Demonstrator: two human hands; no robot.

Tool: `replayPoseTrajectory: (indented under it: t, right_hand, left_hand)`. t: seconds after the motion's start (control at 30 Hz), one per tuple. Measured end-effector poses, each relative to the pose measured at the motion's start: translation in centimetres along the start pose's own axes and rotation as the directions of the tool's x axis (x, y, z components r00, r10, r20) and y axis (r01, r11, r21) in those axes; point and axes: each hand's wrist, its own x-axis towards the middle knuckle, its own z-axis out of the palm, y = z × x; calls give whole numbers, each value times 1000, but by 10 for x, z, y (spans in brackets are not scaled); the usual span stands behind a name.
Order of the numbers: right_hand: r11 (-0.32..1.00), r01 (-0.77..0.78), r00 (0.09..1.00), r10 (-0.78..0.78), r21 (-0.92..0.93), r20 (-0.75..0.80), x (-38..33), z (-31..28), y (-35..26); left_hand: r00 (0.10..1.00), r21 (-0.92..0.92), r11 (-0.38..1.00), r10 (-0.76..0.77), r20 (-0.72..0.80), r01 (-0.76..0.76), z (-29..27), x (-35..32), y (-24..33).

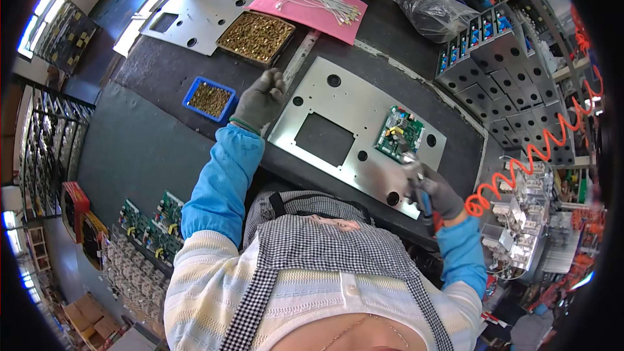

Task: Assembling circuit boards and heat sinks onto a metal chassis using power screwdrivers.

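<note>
Dark bench (pixel 149 107), racks of parts around it. Left hand (pixel 260 99), gloved, fingers curled nearly closed above the panel's (pixel 370 101) near-left edge; cannot tell if anything small is pinched inside. Right hand (pixel 444 196), gloved, wrapped around a tool (pixel 412 170), blurred; its head points away, toward the board (pixel 398 135). Board lies on the panel, just beyond the right hand; tip contact unclear. Risks, as judged: a tilted tool could skid and scar the board; a sideways push could shift it, if loose. Blue tray (pixel 203 113) just left of the left hand: a careless sleeve could spill its fasteners.
</note>
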Motion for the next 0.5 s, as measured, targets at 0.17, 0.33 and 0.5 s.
replayPoseTrajectory:
  t: [0.17,0.33,0.5]
  right_hand:
    - [909,140,947,-7,-393,321,58,106,-25]
    - [917,123,886,71,-379,459,93,196,-28]
    - [880,146,862,112,-453,494,122,256,-13]
  left_hand:
    - [994,44,999,27,-107,-22,-25,-75,-12]
    - [927,113,976,213,-308,-187,-32,-145,7]
    - [912,10,968,239,-333,-250,-60,-203,36]
